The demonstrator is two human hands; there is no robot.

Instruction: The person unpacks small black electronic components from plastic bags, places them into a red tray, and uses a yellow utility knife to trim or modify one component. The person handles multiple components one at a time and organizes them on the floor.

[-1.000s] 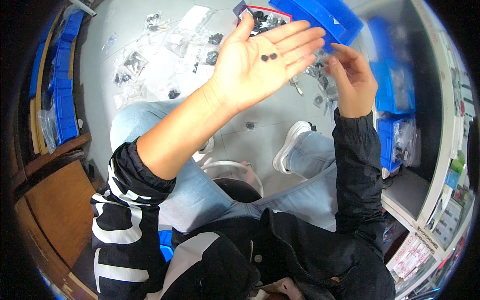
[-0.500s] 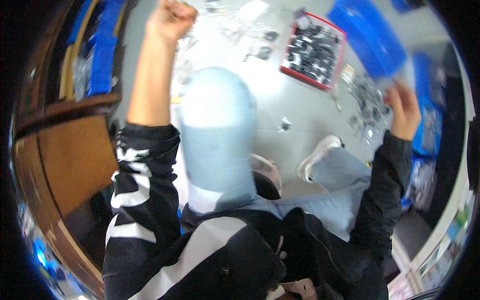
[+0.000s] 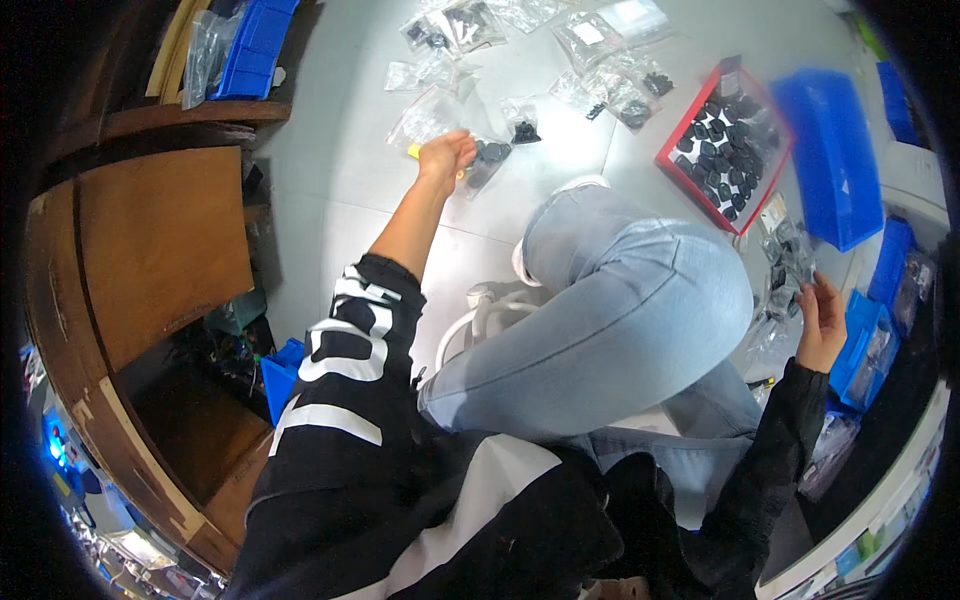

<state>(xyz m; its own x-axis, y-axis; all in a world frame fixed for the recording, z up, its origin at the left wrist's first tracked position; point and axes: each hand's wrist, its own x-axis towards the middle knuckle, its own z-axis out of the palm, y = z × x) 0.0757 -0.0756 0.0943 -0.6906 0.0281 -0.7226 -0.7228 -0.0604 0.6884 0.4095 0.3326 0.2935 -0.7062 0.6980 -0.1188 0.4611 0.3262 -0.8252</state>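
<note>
My left hand (image 3: pixel 447 157) is over the grey floor, beside a clear bag of dark round parts (image 3: pixel 489 155). Its fingers are curled together, and what they hold, if anything, is hidden. A narrow yellow thing (image 3: pixel 414 151) shows at the edge of that hand. On the right, my right hand (image 3: pixel 822 325) has its fingers loosely apart with nothing visible between them. Their tips are next to a heap of clear bags with dark parts (image 3: pixel 785 255). A red-rimmed box (image 3: pixel 688 187), holding many black pieces, sits beyond that hand.
A long blue bin (image 3: pixel 835 170) lies right of the box, with a smaller blue bin (image 3: pixel 868 345) nearer. Several clear bags (image 3: pixel 600 70) spread across the far floor. Brown wooden furniture (image 3: pixel 165 250) and another blue bin (image 3: pixel 255 50) stand left. My bent knee (image 3: pixel 690 270) fills the middle.
My view has shifted, and my raised knee has swung right. My left hand has come nearer, down by the bags. The blue bin at the right no longer reaches my right hand.
</note>
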